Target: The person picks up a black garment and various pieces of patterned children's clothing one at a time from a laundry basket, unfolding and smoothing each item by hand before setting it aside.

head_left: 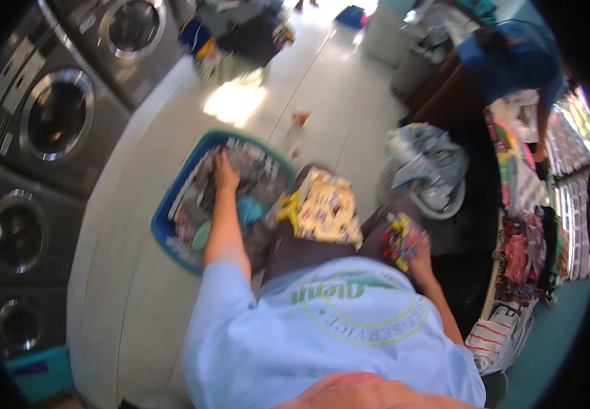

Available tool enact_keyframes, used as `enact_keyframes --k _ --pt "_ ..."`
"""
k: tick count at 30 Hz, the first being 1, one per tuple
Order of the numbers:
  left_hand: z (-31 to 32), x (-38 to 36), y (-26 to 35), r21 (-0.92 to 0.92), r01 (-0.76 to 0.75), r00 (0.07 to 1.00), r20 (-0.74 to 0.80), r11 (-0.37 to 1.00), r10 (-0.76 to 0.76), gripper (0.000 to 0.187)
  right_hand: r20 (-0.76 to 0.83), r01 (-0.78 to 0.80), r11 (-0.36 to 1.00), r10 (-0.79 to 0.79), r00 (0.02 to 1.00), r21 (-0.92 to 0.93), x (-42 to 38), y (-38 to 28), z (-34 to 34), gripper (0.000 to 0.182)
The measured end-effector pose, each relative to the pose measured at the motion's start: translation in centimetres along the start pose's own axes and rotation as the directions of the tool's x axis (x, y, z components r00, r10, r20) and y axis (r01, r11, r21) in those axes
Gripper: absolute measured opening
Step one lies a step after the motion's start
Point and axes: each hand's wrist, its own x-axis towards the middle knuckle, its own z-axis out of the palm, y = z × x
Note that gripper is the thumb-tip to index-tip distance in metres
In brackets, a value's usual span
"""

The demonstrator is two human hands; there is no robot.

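Observation:
My left hand reaches down into a blue laundry basket of mixed clothes, touching dark grey fabric. Its fingers are blurred against the cloth. A turquoise cloth and a pale green one lie in the same basket. On my right thigh, my right hand grips a bunched multicoloured cloth in red, yellow and blue. Across my lap rests a folded cream-yellow patterned garment with a bright yellow edge.
Front-loading machines line the left wall. A white basket holding a plastic bag stands at my right. Clothes fill the shelf at far right. Another person bends near bins at the upper right. A clear bottle is on the floor.

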Motion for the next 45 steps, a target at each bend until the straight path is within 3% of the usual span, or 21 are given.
enact_keyframes --k 2,4,6,8,12,15,18,20,22,23,26,28,30,31,33,36,38,39,40,43,45 --pt "2.8 1.4 -1.6 0.039 -0.018 0.995 0.103 0.999 0.014 0.085 -0.009 -0.004 0.999 0.005 1.000 0.052 -0.6 -1.7 -1.0 0.066" --pt "-0.6 0.7 2.5 0.192 0.199 0.914 0.316 0.961 -0.252 0.088 0.016 -0.027 0.995 0.025 1.000 0.100 -0.7 -2.5 -1.7 0.068" --pt "2.0 0.8 -0.1 0.271 0.089 0.970 0.195 0.959 -0.145 0.060 0.043 -0.067 0.992 0.062 0.997 0.105 -0.5 -3.5 -2.2 0.069" --pt "2.5 0.4 -1.2 0.269 0.096 0.946 0.275 0.958 -0.173 0.039 0.061 -0.098 0.990 0.093 0.994 0.101 -0.6 -3.8 -2.4 0.069" --pt "3.0 -3.4 -2.9 0.273 -0.006 0.931 0.354 0.962 -0.094 0.027 0.072 -0.113 0.988 0.106 0.992 0.101 -0.8 -4.1 -2.5 0.070" --pt "1.0 -6.3 -2.0 0.149 -0.032 0.917 0.397 0.988 -0.030 0.024 0.096 -0.129 0.989 0.122 0.988 0.072 -0.7 -4.6 -3.1 0.070" --pt "-1.4 -6.5 -1.7 -0.049 0.112 0.890 0.449 0.993 -0.078 0.026 0.174 -0.088 0.996 0.088 0.981 -0.008 0.4 -5.3 -4.9 0.068" --pt "-3.2 -5.7 -1.6 -0.131 -0.016 0.987 0.154 0.991 0.036 0.030 0.293 -0.030 0.996 0.054 0.955 -0.087 2.1 -8.7 -9.0 0.066" --pt "-5.1 -4.8 -0.1 -0.233 -0.191 0.968 -0.203 0.954 0.145 0.037 0.102 0.203 0.974 -0.213 0.972 0.100 3.9 -11.7 -10.7 0.060" --pt "-6.9 -4.0 1.9 -0.288 -0.303 0.901 -0.398 0.908 0.175 0.041 0.042 0.267 0.935 -0.284 0.958 0.234 5.1 -13.3 -10.6 0.057" --pt "-13.9 -5.2 10.7 -0.487 -0.223 0.944 -0.323 0.844 0.063 0.038 -0.075 0.463 0.736 -0.495 0.866 0.495 7.7 -19.3 -10.3 0.048" --pt "-17.3 -6.6 15.4 -0.553 -0.225 0.963 -0.251 0.803 0.097 0.035 0.006 0.484 0.675 -0.586 0.810 0.558 8.0 -23.7 -10.5 0.044" --pt "-19.1 -8.6 20.3 -0.662 -0.320 0.941 -0.305 0.677 0.147 0.030 -0.006 0.505 0.523 -0.690 0.724 0.687 8.0 -26.9 -9.5 0.043" --pt "-19.7 -9.8 22.2 -0.707 -0.363 0.928 -0.333 0.607 0.167 0.028 -0.056 0.433 0.356 -0.715 0.697 0.828 7.3 -28.1 -9.0 0.053" --pt "-21.0 -12.2 24.5 -0.748 -0.347 0.937 -0.260 0.566 0.231 0.033 -0.040 0.331 0.314 -0.669 0.742 0.890 5.5 -29.7 -9.1 0.068" --pt "-21.2 -15.1 27.8 -0.750 -0.427 0.900 -0.296 0.506 0.320 0.027 -0.090 0.350 0.388 -0.550 0.830 0.853 2.4 -30.3 -8.6 0.076" --pt "-21.6 -17.0 29.3 -0.772 -0.403 0.890 -0.203 0.492 0.409 0.027 -0.241 0.518 0.434 -0.547 0.801 0.737 2.2 -29.9 -7.9 0.075" --pt "-22.1 -17.9 30.0 -0.782 -0.391 0.877 -0.158 0.485 0.454 0.028 -0.316 0.593 0.456 -0.548 0.775 0.664 2.2 -29.5 -7.9 0.074" --pt "-22.6 -18.6 30.6 -0.765 -0.389 0.860 -0.101 0.514 0.500 0.029 -0.130 0.350 0.444 -0.454 0.882 0.824 1.0 -29.6 -10.8 0.063" --pt "-25.3 -19.7 33.3 -0.519 -0.707 0.579 -0.034 0.481 0.814 0.030 -0.237 0.384 0.398 -0.371 0.898 0.833 0.6 -29.3 -11.6 0.052" --pt "-28.6 -20.0 34.9 -0.405 -0.735 0.471 0.271 0.543 0.839 0.037 -0.269 0.375 0.271 -0.356 0.895 0.887 -0.5 -29.3 -12.1 0.046"
